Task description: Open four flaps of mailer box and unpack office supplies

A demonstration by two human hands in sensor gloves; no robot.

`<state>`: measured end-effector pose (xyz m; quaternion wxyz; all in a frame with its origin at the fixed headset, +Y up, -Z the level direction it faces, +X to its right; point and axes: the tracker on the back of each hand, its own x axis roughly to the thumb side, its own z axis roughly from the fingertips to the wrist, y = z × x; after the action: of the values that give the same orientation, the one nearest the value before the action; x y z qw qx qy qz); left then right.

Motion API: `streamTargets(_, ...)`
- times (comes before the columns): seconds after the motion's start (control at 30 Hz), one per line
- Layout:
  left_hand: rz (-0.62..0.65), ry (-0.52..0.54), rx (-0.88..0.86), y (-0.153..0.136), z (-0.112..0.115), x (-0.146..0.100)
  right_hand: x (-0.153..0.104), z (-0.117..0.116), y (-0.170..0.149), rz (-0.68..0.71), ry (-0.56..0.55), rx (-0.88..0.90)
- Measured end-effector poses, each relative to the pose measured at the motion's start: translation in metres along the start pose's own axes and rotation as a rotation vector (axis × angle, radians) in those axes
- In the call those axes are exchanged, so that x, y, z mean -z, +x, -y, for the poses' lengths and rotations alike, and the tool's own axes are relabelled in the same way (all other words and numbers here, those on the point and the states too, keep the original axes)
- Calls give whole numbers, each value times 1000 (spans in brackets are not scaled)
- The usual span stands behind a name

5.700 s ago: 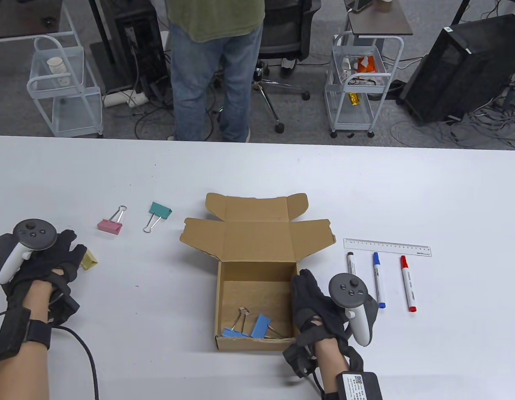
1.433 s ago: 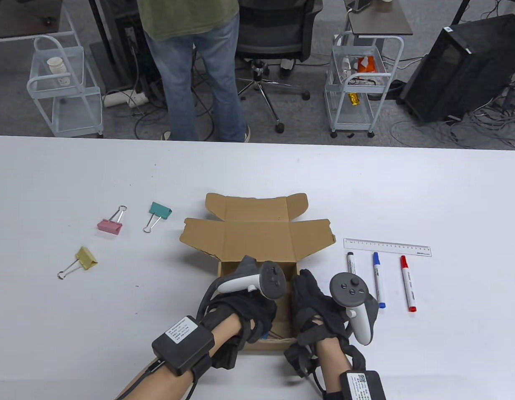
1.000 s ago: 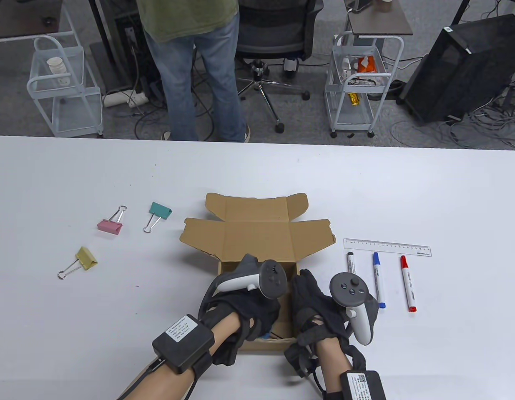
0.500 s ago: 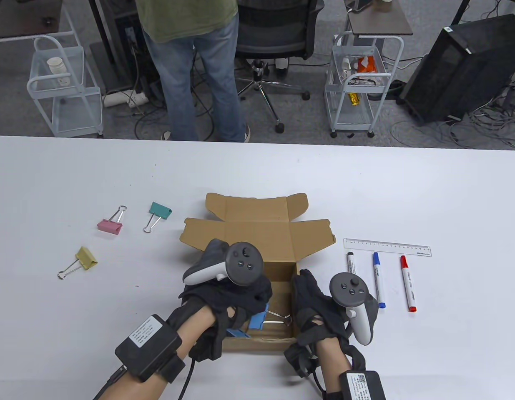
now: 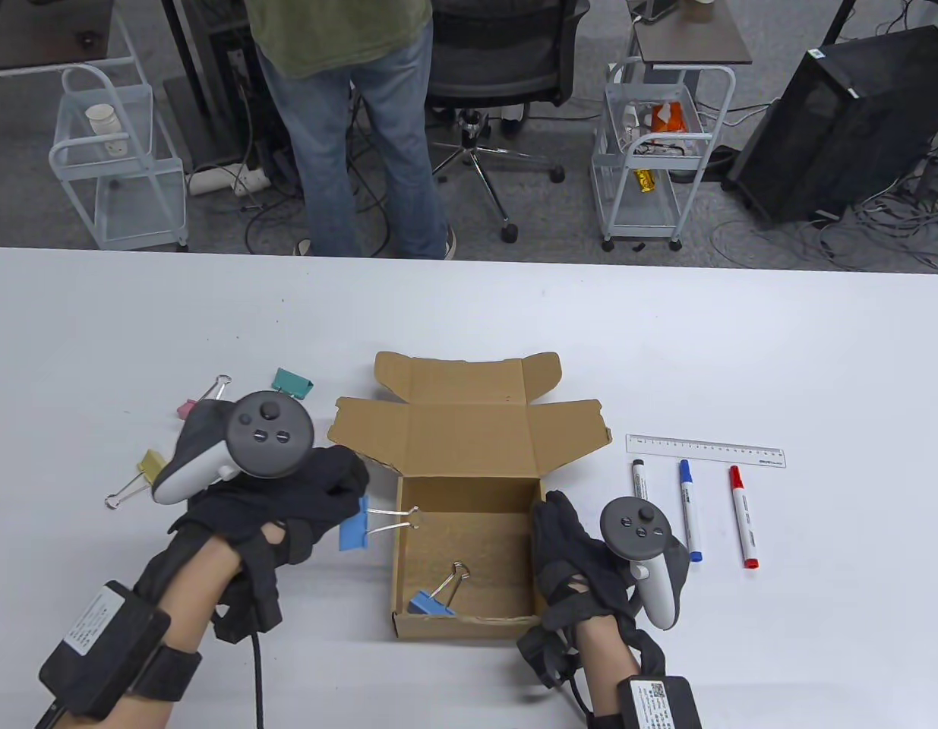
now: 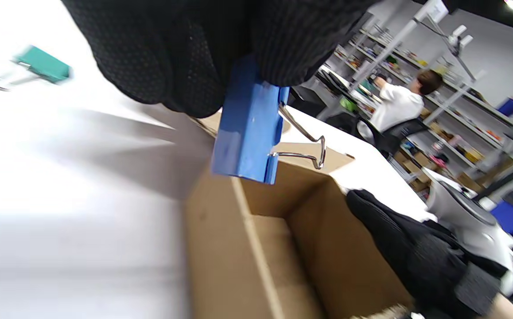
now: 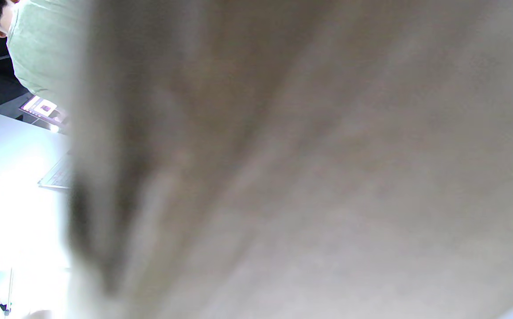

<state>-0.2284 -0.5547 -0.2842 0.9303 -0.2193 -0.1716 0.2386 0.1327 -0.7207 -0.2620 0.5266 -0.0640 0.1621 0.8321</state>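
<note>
The open brown mailer box [image 5: 469, 425] lies mid-table with its flaps spread back. My left hand [image 5: 301, 501] grips a blue binder clip [image 5: 355, 524] just left of the box's left wall, above the table; the left wrist view shows that clip [image 6: 247, 128] pinched under my gloved fingers [image 6: 185, 53]. A second blue binder clip [image 5: 432, 600] lies inside the box at the near wall. My right hand [image 5: 571, 554] rests against the box's right wall; the right wrist view is filled by blurred cardboard [image 7: 305, 168].
Pink [image 5: 184, 410], teal [image 5: 292, 381] and yellow [image 5: 151, 463] binder clips lie left of the box, partly hidden by my left hand. A ruler [image 5: 704, 451] and black [image 5: 639, 480], blue [image 5: 690, 509] and red [image 5: 743, 516] markers lie to the right. A person stands beyond the table.
My left hand reached into the box, took hold of a blue binder clip, lifted it out and carried it left over the box wall. The right hand stayed on the box.
</note>
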Motion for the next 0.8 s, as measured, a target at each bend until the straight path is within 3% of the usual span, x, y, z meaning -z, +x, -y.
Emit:
streamTargets(0.2, -159, 42, -85, -71, -15, -23, 0, 0, 0, 0, 0, 0)
streamTargets(0.47, -380, 31, -174, -162, -5, -41, 0, 0, 0, 0, 0, 0)
streamTargets(0.8, -568, -35, -195, -221, 16, -48, 0, 0, 0, 0, 0, 0)
